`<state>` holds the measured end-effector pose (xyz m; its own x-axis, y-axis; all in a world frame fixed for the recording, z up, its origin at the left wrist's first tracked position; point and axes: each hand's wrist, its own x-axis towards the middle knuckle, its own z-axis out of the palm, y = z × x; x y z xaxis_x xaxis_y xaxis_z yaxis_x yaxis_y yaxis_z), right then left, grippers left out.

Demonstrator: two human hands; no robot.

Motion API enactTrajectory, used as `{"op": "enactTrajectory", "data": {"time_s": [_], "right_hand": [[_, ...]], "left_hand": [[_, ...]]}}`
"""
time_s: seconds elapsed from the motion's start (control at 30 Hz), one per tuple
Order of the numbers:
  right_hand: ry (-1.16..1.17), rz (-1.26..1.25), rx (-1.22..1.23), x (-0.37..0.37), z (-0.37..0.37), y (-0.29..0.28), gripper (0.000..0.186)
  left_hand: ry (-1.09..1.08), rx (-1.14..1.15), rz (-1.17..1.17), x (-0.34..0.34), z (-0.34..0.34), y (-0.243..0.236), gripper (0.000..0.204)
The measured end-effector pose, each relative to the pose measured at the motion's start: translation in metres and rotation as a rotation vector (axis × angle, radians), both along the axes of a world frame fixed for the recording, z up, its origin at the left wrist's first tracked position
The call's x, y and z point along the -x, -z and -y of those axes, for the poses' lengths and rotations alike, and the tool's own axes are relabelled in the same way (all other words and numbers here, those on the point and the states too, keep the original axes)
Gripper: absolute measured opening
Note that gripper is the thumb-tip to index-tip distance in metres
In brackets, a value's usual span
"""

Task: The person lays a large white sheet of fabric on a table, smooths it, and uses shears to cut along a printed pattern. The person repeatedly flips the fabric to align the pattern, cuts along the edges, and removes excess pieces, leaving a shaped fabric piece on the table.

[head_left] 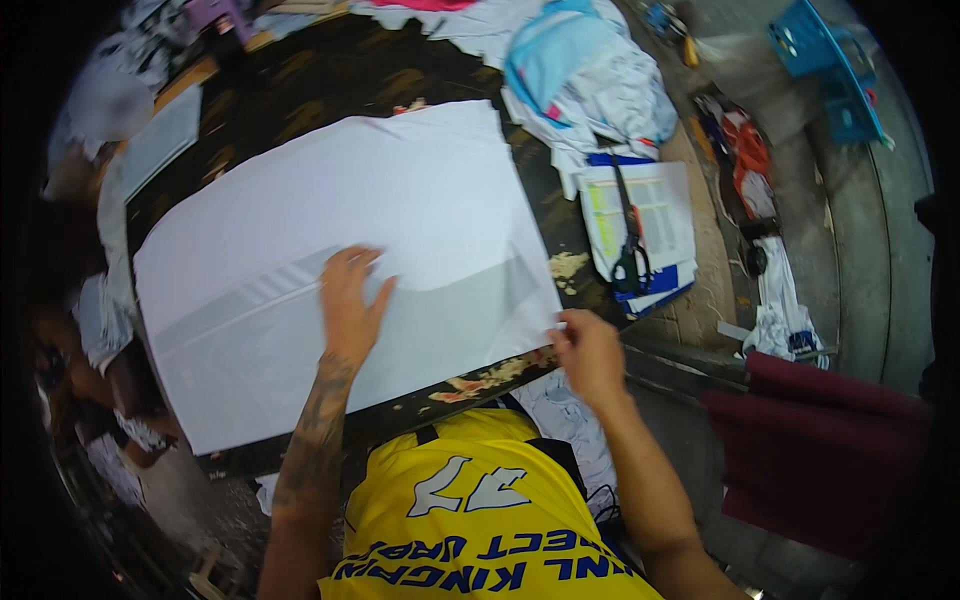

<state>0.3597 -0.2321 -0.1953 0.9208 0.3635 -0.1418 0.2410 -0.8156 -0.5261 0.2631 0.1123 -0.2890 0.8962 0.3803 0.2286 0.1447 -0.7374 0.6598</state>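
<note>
A large white cloth (pixel 400 190) lies spread over the dark table in front of me. Across its nearer half runs a smooth pale grey sheet-like area (pixel 430 320); I cannot tell whether it lies on top of the cloth or shows through it. My left hand (pixel 350 300) rests on the grey area's upper edge, fingers stretched and thumb apart. At the cloth's near right corner, my right hand (pixel 590 355) pinches the edge between thumb and fingers.
The dark table (pixel 350 65) has worn patches. Scissors (pixel 630 240) with black handles lie on papers (pixel 665 215) at the right, below a heap of white and light-blue cloth (pixel 590 75). Beyond are a blue plastic basket (pixel 825 60) and maroon cloth (pixel 820 450). People are at the left.
</note>
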Motion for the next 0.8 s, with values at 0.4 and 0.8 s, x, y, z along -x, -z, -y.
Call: {"op": "enactTrajectory", "data": {"time_s": [0.4,0.8], "right_hand": [[0.236,-0.297,-0.174,-0.016,0.038,0.011,0.025],[0.167,-0.387,-0.290,-0.056,0.027,0.036,0.033]], "left_hand": [[0.898,-0.737,-0.519,-0.315,0.034,-0.048,0.012],[0.436,0.048,-0.119,-0.110,0.114,-0.053,0.055]]}}
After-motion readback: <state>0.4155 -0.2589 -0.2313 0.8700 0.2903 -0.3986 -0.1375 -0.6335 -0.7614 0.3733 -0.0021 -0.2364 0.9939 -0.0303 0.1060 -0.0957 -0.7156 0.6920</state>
